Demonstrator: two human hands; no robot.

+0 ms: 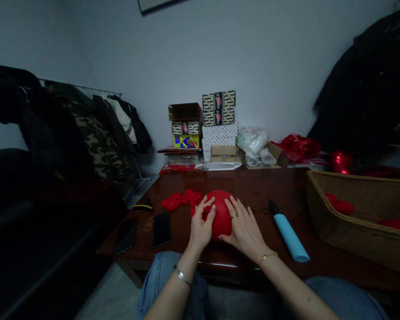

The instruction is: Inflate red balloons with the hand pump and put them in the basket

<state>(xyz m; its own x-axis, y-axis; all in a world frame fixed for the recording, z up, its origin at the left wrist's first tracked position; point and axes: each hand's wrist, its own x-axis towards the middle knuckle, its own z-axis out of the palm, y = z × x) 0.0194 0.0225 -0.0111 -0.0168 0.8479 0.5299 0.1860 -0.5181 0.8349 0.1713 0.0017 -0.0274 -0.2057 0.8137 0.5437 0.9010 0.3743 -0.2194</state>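
A round, inflated red balloon [222, 218] is between my two hands, low over the table's near edge. My left hand [201, 227] has thumb and forefinger closed on a small red part at the balloon's left side, apparently its neck. On the other side my right hand [246, 227] holds the balloon, its fingers spread over the top and its thumb underneath. Tied red balloons [190, 196], small and bunched, lie just behind and to the left. A light blue hand pump [291, 238] with a black nozzle lies right of my right hand.
Two dark phones, one nearer [162, 230], and yellow string [148, 225] lie on the brown table [220, 178]. Several thin dark rings [256, 209] are beside the pump. A wicker basket [315, 218] with red items stands right. Stacked boxes [220, 138] line the wall.
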